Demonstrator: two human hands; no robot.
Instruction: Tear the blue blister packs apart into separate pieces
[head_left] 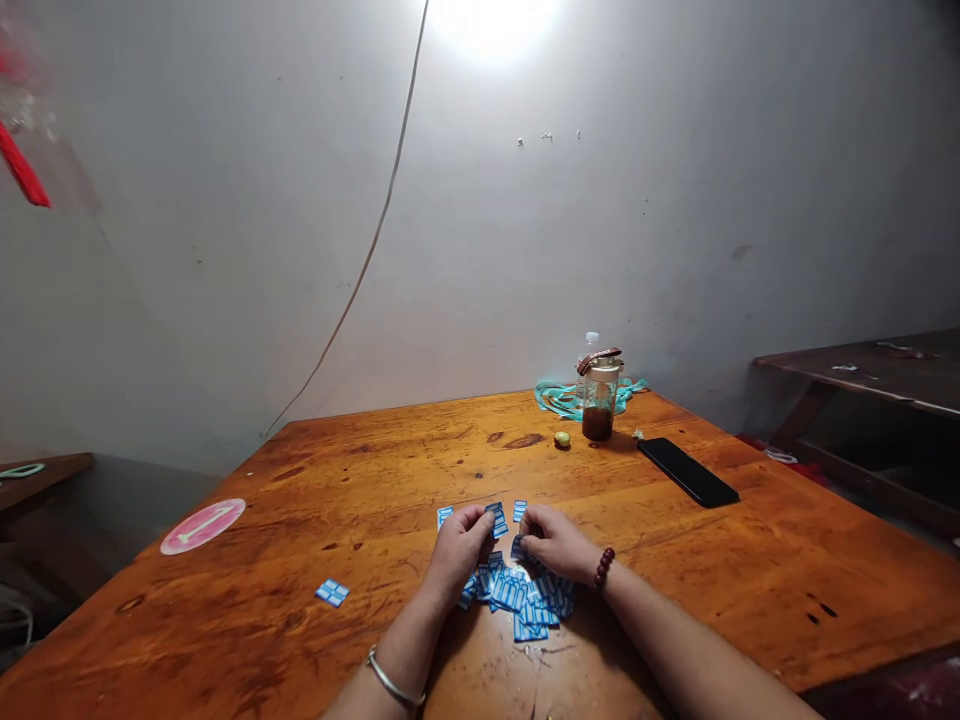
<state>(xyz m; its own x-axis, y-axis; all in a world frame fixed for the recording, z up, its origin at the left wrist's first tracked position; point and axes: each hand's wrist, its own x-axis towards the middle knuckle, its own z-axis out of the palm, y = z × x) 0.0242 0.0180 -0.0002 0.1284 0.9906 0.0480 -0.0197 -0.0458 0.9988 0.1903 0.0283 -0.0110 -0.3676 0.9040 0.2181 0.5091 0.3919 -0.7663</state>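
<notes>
A loose pile of small blue-and-white printed cards lies on the wooden table between my forearms. My left hand is closed, with one blue-and-white card pinched between thumb and fingertips. Opposite it, my right hand has its thumb and fingers pressed together on another card, mostly covered by the fingers. Just beyond the hands lie a card by the right fingers and a partly hidden card by the left knuckles. Off to the left, a single card lies apart.
On the wooden table, a black phone lies at right. A bottle of dark liquid, teal straps and a small yellowish object are toward the back. A round pink sticker marks the left side.
</notes>
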